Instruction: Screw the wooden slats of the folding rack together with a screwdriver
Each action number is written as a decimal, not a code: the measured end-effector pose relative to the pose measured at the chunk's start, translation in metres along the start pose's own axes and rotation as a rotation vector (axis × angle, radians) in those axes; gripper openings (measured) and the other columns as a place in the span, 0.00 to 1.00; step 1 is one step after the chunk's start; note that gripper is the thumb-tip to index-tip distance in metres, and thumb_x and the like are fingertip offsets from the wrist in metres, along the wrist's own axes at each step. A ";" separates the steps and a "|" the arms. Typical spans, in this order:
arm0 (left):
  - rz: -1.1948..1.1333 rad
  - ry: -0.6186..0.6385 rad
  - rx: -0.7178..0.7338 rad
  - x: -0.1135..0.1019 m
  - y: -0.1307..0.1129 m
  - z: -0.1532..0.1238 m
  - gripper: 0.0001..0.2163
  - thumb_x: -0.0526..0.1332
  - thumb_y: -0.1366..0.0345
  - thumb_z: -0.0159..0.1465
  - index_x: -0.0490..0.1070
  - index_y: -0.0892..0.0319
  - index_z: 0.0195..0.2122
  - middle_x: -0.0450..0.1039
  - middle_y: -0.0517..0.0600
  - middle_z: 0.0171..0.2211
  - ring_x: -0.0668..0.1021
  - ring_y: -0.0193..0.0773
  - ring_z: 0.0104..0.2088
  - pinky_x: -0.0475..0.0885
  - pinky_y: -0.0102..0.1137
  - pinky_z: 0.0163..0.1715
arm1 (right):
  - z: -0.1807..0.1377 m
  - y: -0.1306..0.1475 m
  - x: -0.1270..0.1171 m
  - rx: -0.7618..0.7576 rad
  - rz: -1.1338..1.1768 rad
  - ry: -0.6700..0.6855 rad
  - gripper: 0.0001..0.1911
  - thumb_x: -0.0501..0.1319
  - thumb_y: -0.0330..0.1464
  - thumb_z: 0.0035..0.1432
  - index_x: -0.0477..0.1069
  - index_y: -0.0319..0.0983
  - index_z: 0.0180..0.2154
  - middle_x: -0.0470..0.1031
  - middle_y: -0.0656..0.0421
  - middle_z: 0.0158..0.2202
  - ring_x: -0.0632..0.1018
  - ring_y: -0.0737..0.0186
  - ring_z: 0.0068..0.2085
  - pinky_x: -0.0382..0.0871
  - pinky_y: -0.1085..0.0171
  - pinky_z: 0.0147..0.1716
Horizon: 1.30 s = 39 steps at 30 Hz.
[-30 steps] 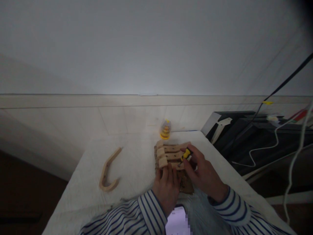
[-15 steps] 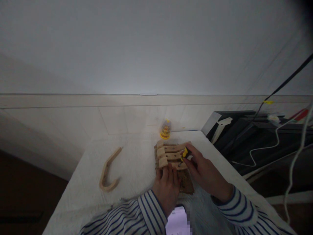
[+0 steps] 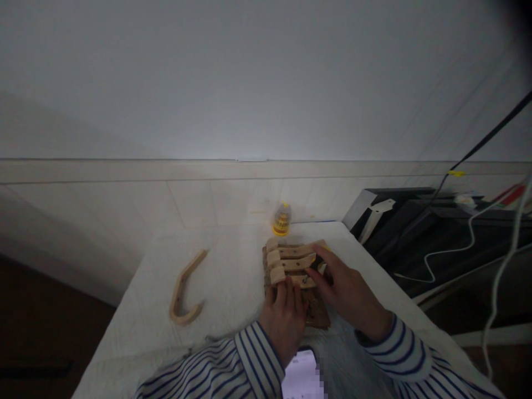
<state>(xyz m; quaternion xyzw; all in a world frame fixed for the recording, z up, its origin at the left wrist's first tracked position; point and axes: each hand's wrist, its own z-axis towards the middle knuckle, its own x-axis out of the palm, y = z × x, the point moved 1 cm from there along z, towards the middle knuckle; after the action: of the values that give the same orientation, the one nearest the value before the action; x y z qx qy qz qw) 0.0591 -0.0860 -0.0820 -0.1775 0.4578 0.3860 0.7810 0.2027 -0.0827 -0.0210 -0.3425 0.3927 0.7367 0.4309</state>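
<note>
Several light wooden hooks [image 3: 294, 265] lie side by side on a rough brown board [image 3: 319, 316]. My left hand [image 3: 285, 318] lies over the board with its fingertips pressed on the nearest hook, holding it down. My right hand [image 3: 343, 282] is closed in a pinch round a small yellow-and-black screwdriver [image 3: 318, 262] above the right part of the hooks. The fingers cover most of its handle. Below its tip a dark screw [image 3: 306, 279] shows on the nearest hook. Another J-shaped wooden hook [image 3: 178, 291] lies apart on the left.
A small clear container with a yellow base [image 3: 281, 226] stands behind the board. A lit phone [image 3: 302, 374] lies by my left forearm on grey fluffy cloth [image 3: 343, 360]. White cloth covers the table [image 3: 233, 277], with the wall behind. Dark panels [image 3: 399, 221] and white cables [image 3: 494, 299] are at the right.
My right hand has turned the screwdriver slightly, so less of its yellow handle shows between the fingers. My left hand and the hooks have not moved.
</note>
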 end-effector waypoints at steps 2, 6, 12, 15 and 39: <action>0.006 -0.008 0.003 0.000 0.000 0.000 0.14 0.55 0.65 0.62 0.70 0.68 0.44 0.73 0.60 0.44 0.74 0.46 0.43 0.71 0.39 0.38 | 0.000 0.000 0.002 -0.014 -0.007 -0.020 0.22 0.50 0.36 0.62 0.53 0.40 0.56 0.73 0.52 0.42 0.77 0.60 0.29 0.72 0.61 0.25; 0.015 -0.011 -0.002 -0.001 0.000 0.000 0.14 0.55 0.64 0.62 0.70 0.68 0.45 0.73 0.60 0.45 0.74 0.46 0.43 0.71 0.39 0.39 | -0.001 -0.001 0.004 -0.024 -0.005 -0.042 0.23 0.50 0.36 0.62 0.52 0.40 0.57 0.72 0.51 0.43 0.77 0.59 0.30 0.72 0.60 0.26; 0.014 -0.009 0.005 -0.003 0.000 0.001 0.14 0.57 0.64 0.61 0.71 0.67 0.44 0.73 0.60 0.45 0.74 0.47 0.43 0.72 0.39 0.38 | -0.002 -0.001 0.005 0.054 0.001 -0.021 0.28 0.49 0.39 0.62 0.46 0.36 0.60 0.74 0.51 0.36 0.76 0.59 0.25 0.68 0.62 0.19; 0.009 -0.022 0.008 -0.004 0.001 0.002 0.14 0.56 0.64 0.61 0.71 0.68 0.44 0.73 0.60 0.45 0.74 0.47 0.42 0.72 0.39 0.37 | -0.002 -0.001 0.005 0.101 0.007 -0.011 0.31 0.49 0.40 0.61 0.43 0.34 0.61 0.74 0.52 0.33 0.75 0.58 0.23 0.65 0.63 0.17; 0.000 0.024 0.006 -0.001 0.001 0.001 0.15 0.55 0.64 0.62 0.69 0.69 0.46 0.72 0.60 0.45 0.73 0.46 0.43 0.71 0.40 0.38 | 0.000 0.004 -0.013 0.141 0.138 0.100 0.27 0.48 0.35 0.62 0.45 0.36 0.61 0.73 0.58 0.26 0.75 0.59 0.24 0.65 0.64 0.20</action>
<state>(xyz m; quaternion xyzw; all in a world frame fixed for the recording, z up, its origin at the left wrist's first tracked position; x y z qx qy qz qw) 0.0591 -0.0853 -0.0799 -0.1800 0.4681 0.3824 0.7760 0.2045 -0.0881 -0.0090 -0.3197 0.4871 0.7174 0.3819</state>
